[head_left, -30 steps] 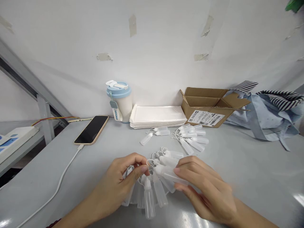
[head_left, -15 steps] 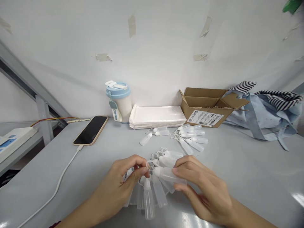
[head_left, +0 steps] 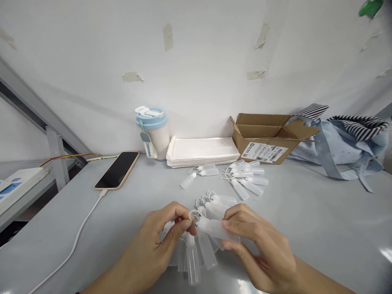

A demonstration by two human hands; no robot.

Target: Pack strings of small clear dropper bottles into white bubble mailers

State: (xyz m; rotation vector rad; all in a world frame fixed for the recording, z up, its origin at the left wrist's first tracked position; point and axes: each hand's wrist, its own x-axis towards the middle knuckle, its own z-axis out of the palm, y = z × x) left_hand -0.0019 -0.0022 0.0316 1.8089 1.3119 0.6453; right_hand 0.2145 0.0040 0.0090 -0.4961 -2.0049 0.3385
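Observation:
A small translucent squeeze bottle [head_left: 214, 228] lies tilted in my right hand [head_left: 263, 241], gripped between thumb and fingers, its white nozzle end facing left. My left hand [head_left: 162, 239] pinches the small end of the looped white cap strap [head_left: 193, 213] at the nozzle tip. The fingertips hide the cap itself and most of the thin tip. Under and between my hands, several like bottles lie fanned out, among them a front bottle [head_left: 192, 265] pointing toward me and a rear bottle [head_left: 225, 199] with its strap loop to the left.
Farther back lie a cluster of several bottles [head_left: 249, 181] and a smaller group [head_left: 209, 172]. Along the wall stand a blue-lidded cup [head_left: 159, 136], a stack of white sleeves [head_left: 203, 151], an open cardboard box [head_left: 263, 149] and a blue bag [head_left: 343, 147]. A phone [head_left: 118, 170] with a white cable is at left.
My left fingertips and the held bottle's nozzle have come slightly closer together, and the thin metal tip shows less. The held bottle has dipped a little. The camera view has shifted slightly.

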